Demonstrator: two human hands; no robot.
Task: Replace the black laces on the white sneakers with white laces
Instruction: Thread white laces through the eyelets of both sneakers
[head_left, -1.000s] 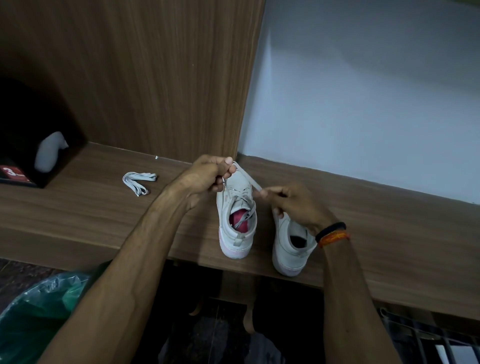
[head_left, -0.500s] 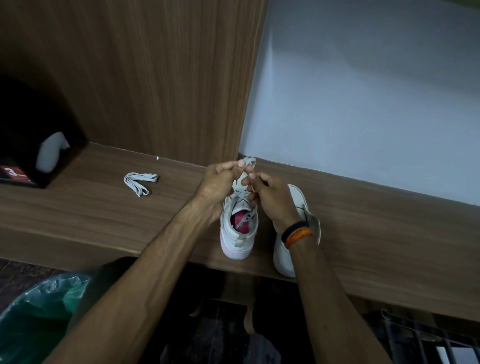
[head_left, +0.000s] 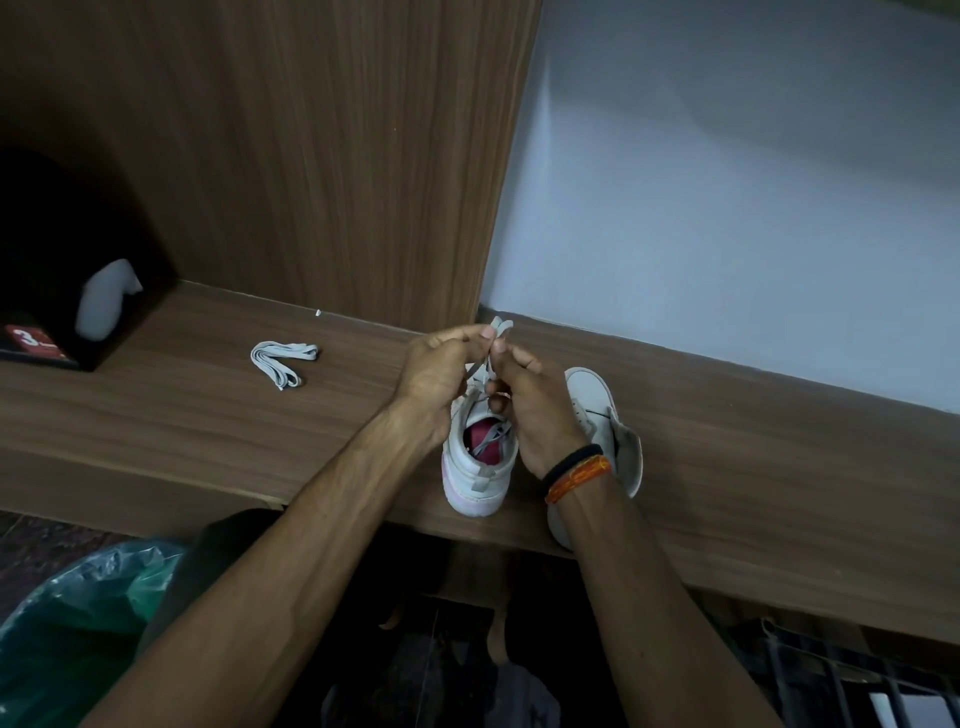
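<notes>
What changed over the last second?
The right hand moved left from above the right sneaker to meet the left hand over the left sneaker; both pinch the lace close together, where before it was stretched between them. The bundled spare lace and both sneakers on the shelf stayed put.

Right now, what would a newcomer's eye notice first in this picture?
At the centre, the left hand and right hand pinch a white lace above a white sneaker on the wooden shelf. A second sneaker stands beside it; a folded spare lace lies farther left.
</notes>
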